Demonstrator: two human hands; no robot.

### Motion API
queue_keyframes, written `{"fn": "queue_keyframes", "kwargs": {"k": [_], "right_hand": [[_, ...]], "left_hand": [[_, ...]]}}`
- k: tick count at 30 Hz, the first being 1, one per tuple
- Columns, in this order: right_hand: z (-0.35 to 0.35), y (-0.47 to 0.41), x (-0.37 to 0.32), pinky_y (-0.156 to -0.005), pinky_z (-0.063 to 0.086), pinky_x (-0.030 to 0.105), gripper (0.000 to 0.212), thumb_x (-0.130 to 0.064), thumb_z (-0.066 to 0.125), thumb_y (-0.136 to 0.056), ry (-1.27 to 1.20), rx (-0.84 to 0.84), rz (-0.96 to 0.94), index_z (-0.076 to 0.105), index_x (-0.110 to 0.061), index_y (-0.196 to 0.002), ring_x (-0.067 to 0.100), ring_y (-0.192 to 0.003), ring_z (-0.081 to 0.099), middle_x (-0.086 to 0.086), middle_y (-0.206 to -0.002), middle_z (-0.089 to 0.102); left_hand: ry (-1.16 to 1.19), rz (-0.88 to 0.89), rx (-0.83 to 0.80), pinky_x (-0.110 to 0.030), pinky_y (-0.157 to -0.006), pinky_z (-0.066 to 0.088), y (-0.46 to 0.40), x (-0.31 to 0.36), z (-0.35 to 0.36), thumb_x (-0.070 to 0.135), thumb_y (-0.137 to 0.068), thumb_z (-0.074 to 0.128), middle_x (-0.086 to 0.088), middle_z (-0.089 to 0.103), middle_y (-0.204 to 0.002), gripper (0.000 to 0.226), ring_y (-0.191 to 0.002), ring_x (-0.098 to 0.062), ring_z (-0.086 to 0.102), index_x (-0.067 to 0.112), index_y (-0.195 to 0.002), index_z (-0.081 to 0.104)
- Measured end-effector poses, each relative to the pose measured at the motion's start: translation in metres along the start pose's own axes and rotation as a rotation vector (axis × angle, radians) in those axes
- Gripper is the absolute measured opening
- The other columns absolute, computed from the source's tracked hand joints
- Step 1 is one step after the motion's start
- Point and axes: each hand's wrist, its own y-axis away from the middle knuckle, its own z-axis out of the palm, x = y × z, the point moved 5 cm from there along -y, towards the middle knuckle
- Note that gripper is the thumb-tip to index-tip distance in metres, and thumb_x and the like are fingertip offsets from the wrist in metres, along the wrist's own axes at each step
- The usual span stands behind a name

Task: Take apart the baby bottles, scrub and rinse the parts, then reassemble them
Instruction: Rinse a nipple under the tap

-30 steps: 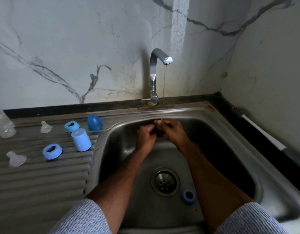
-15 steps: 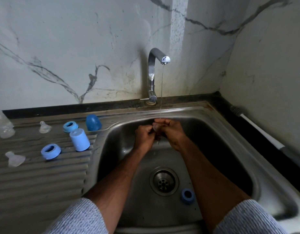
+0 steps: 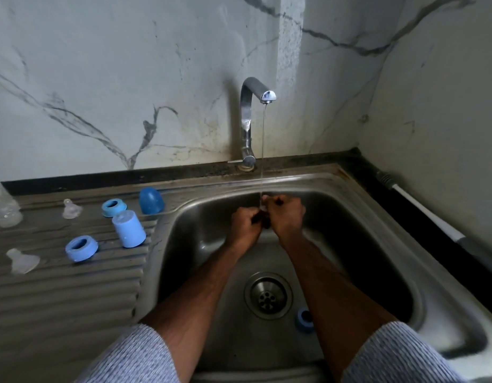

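My left hand (image 3: pixel 244 223) and my right hand (image 3: pixel 284 217) are closed together at the back of the sink (image 3: pixel 377 244), under a thin stream from the tap (image 3: pixel 250 120). A small clear part (image 3: pixel 264 208) shows between the fingers; most of it is hidden. On the drainboard lie two blue rings (image 3: pixel 112 207) (image 3: pixel 81 247), a light blue cap (image 3: pixel 128 229), a dark blue cap (image 3: pixel 151 200) and two clear nipples (image 3: pixel 71 209) (image 3: pixel 22 260). A third blue ring (image 3: pixel 304 319) lies in the basin beside the drain (image 3: pixel 268 295).
A clear bottle (image 3: pixel 4 208) stands at the far left edge of the drainboard. A white-handled brush (image 3: pixel 421 211) lies along the dark counter strip at the right wall. Marble walls close in behind and to the right.
Both hands stay pressed together under the stream, with only small finger movements around the part. The parts on the drainboard have not moved.
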Motion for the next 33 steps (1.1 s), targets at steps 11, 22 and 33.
{"fn": "queue_keyframes", "kwargs": {"k": [11,22,33], "right_hand": [[0.002,0.014,-0.016,-0.070,0.059,0.028,0.008,-0.023,0.078,-0.087,-0.115,-0.139,-0.085,0.074,-0.020,-0.080,0.017,-0.077,0.072,0.006,-0.082,0.075],[0.008,0.011,-0.020,-0.080,0.059,0.030,0.028,0.002,0.074,-0.084,-0.075,-0.355,-0.179,0.066,-0.014,-0.106,0.025,-0.099,0.068,0.011,-0.103,0.070],[0.005,0.009,-0.016,-0.076,0.061,0.038,0.040,-0.017,0.083,-0.077,0.193,-0.185,-0.357,0.053,-0.031,-0.100,0.011,-0.085,0.065,-0.009,-0.090,0.064]], "left_hand": [[0.000,-0.048,0.048,-0.030,-0.065,0.050,0.003,0.005,-0.005,0.026,-0.078,0.057,-0.011,0.075,-0.080,0.031,-0.072,-0.011,0.066,0.003,-0.083,0.077],[-0.016,-0.145,0.118,-0.011,-0.056,0.040,0.001,-0.004,-0.013,0.000,-0.077,0.077,0.000,0.071,-0.078,0.012,-0.066,-0.001,0.059,0.007,-0.087,0.078],[-0.065,-0.320,0.122,-0.021,-0.063,0.043,-0.003,-0.032,-0.019,0.003,-0.084,0.065,-0.009,0.075,-0.086,0.014,-0.077,-0.014,0.067,0.009,-0.089,0.078]]}}
